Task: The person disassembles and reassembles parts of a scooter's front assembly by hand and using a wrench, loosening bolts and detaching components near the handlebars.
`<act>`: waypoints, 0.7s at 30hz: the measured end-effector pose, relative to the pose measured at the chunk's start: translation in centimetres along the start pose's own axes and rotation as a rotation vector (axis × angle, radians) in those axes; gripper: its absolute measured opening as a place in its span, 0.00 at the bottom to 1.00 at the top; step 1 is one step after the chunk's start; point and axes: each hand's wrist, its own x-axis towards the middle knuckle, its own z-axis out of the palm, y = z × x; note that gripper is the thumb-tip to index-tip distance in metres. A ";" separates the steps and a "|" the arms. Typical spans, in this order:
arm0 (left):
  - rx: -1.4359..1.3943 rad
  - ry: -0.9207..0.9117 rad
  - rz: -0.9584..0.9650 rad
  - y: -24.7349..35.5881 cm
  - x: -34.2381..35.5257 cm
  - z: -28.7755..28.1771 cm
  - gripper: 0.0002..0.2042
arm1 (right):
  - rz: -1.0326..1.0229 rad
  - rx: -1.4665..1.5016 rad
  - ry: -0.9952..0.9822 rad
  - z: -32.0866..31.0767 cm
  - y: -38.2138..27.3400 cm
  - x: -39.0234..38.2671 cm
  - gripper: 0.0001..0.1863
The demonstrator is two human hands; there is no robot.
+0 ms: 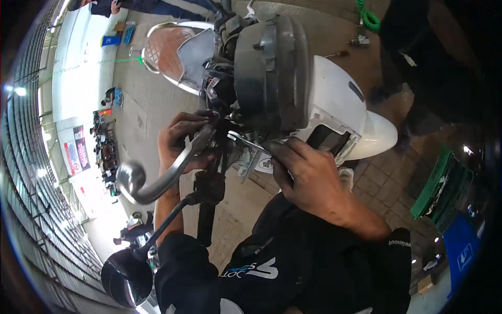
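Observation:
My left hand (pixel 175 138) is curled behind the bent metal bar (pixel 167 178) of a partly dismantled scooter, its fingertips at the dark fittings of the handlebar stem (pixel 219 115); what they grip is partly hidden. My right hand (pixel 308 180) is closed on a slim silver hand tool, apparently a wrench (pixel 243 140), whose head reaches toward that stem. Above it sits the large black housing (pixel 272 68), beside a white body panel (pixel 337 89) with a dark opening. A black switch block (pixel 209 188) and a mirror (pixel 125 277) are on the bar assembly below.
A padded tan seat (pixel 164 52) lies at upper left. Dark-clothed legs (pixel 429 94) stand at right, near tools (pixel 358 42) and a green coiled hose (pixel 366 15). A green crate (pixel 434 188) and blue bin (pixel 460 251) are lower right. Other people (pixel 107 97) appear farther back.

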 end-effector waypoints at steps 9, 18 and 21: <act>-0.335 0.143 0.049 -3.2 -1.5 1.4 0.22 | -0.105 -0.035 -0.142 0.9 0.9 2.3 0.19; -0.396 0.199 0.093 -3.0 -0.7 2.1 0.11 | -0.202 -0.026 -0.135 2.0 0.9 2.1 0.25; -0.410 0.188 0.120 -3.6 -0.8 2.1 0.10 | -0.155 0.009 -0.101 2.5 0.3 1.9 0.33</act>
